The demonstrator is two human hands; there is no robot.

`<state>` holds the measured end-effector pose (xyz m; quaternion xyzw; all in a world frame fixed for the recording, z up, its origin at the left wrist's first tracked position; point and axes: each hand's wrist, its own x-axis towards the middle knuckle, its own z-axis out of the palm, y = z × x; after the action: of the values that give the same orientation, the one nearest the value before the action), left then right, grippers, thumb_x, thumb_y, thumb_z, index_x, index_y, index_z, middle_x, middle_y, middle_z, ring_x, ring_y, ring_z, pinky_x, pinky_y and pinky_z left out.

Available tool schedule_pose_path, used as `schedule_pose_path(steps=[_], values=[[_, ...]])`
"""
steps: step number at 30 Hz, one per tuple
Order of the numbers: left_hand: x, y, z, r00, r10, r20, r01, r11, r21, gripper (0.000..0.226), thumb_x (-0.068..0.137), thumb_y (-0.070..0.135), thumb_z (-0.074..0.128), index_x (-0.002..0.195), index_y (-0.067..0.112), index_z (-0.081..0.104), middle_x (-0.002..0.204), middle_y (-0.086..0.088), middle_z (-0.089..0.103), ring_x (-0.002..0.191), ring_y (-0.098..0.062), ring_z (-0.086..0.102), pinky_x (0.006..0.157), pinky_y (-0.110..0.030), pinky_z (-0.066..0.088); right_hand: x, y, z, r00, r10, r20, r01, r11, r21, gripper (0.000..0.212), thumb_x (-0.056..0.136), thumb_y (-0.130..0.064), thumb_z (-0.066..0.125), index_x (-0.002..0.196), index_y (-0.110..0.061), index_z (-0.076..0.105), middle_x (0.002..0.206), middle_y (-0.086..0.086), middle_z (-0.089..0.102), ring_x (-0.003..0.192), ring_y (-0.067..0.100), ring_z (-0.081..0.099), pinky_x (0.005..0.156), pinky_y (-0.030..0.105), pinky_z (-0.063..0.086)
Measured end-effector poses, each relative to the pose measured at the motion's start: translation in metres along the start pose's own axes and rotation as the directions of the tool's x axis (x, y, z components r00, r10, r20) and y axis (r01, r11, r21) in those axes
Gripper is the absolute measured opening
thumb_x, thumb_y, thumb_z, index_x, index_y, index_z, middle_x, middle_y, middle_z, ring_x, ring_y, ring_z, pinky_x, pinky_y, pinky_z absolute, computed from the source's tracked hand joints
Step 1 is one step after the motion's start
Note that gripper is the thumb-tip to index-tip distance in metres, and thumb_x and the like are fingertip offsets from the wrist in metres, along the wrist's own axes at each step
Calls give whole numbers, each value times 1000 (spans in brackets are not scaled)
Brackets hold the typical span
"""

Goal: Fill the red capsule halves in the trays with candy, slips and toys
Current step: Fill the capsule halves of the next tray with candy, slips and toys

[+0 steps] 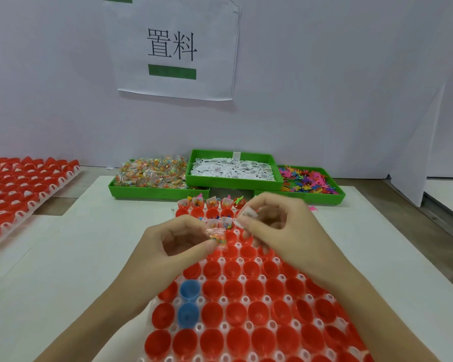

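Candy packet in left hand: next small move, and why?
Probably lower the candy packet, pinched by the left hand, into the empty red capsule half just below it. Farther rows already hold packets; right hand holds white slips.

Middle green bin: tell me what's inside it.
The middle green bin holds a loose heap of white paper slips with black print, too small to read. The pile covers the bin's floor, so anything beneath the slips cannot be seen.

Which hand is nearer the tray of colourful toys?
Right. The right hand is just in front of the toy tray; the left hand sits further left, nearer the candy tray.
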<state>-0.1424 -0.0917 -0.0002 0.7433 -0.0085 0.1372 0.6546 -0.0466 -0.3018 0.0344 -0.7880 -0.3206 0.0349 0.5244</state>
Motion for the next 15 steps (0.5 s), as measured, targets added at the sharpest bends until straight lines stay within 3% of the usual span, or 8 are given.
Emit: schedule_pose_path(steps=[5, 10, 15], values=[[-4, 1, 6, 998, 53, 15, -52, 999, -15, 14, 79, 18, 82, 93, 17, 79, 94, -7, 78, 90, -20, 76, 80, -20, 59, -18, -8, 18, 999, -13, 44, 16, 997, -75, 5, 88, -25, 77, 85, -28, 76, 72, -4, 73, 65, 13, 70, 66, 37, 60], [-3, 0, 8, 996, 88, 17, -88, 995, 44, 15, 77, 21, 83, 91, 21, 79, 89, -5, 78, 83, -19, 76, 76, -18, 59, -27, -10, 20, 997, -36, 75, 51, 977, -209, 3, 87, -28, 79, 86, -27, 77, 69, -13, 69, 67, 5, 66, 61, 14, 49], [-5, 1, 3, 978, 158, 136, -184, 961, 209, 31, 83, 16, 83, 110, 29, 76, 91, -4, 77, 85, -24, 75, 79, -27, 61, -27, -12, 18, 972, -59, 226, 147, 907, -395, 17, 93, -22, 72, 100, -29, 58, 76, -14, 61, 75, 2, 60, 70, 15, 49]])
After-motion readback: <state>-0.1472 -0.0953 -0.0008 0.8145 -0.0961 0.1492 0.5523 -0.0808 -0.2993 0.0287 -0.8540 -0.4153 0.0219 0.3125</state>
